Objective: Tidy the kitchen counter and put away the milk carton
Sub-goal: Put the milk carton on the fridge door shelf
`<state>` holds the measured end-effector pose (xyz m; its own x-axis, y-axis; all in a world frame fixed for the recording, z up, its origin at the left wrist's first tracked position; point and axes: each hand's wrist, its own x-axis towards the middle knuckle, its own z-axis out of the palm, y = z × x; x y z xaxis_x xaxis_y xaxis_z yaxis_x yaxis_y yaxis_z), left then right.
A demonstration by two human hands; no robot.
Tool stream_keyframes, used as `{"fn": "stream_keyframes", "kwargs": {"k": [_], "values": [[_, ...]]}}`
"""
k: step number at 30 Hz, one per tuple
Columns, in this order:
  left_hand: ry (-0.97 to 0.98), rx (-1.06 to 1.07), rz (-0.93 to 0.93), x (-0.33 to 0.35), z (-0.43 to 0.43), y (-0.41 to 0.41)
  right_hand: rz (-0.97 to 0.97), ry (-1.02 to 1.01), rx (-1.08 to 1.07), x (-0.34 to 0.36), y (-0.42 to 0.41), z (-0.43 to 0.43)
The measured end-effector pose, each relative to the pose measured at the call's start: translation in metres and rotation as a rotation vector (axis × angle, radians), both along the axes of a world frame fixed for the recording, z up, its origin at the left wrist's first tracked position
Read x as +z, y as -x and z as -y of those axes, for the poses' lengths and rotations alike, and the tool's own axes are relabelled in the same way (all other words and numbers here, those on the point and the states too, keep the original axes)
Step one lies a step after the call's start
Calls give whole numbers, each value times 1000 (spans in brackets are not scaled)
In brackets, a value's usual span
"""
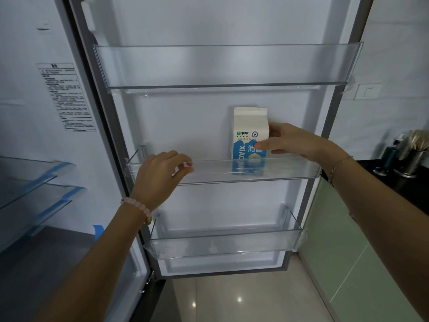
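On the middle door shelf [290, 169], milk carton [250, 129] stands upright; right hand [292, 140] touching.

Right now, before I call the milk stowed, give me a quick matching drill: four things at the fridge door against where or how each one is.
Things:
1. milk carton
2. left hand
3. right hand
4. utensil holder

States:
A. on the dark counter at far right
B. fingers on the carton's side
C. upright in the middle door shelf
D. at the front rim of the middle door shelf

Pairs: 1-C, 2-D, 3-B, 4-A
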<state>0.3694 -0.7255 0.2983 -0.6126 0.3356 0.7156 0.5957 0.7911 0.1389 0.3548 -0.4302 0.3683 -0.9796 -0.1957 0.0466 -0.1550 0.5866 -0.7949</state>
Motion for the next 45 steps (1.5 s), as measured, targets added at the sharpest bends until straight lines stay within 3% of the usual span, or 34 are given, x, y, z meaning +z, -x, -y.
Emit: {"fn": "stream_keyframes", "kwargs": {"k": [6, 10, 16, 19, 24, 27, 32, 41, 45], "values": [[-19, -1, 13, 1, -1, -1, -81, 20, -101, -6, -5, -10], [-25, 11, 20, 0, 0, -2, -247, 39, -224, -15, -23, -19], [-15, 19, 9, 0, 0, -4, -560, 224, -372, -29, -60, -46], [-6, 21, 9, 0, 1, -6, -667, 347, -546, -42, -71, -69], [-3, 34, 43, 4, 3, -14, -497, 445, -709, -63, -72, -116], [-8, 64, 50, 7, 2, -23, -330, 511, -644, -66, -67, -135], [-6, 192, 63, 5, -2, -35, -164, 484, -316, -67, -49, -136], [-173, 504, 50, -25, -62, -130, -221, 661, -18, -79, -65, -144], [-342, 507, 110, -63, -132, -198, -314, 534, 22, -85, -91, -142]]}}
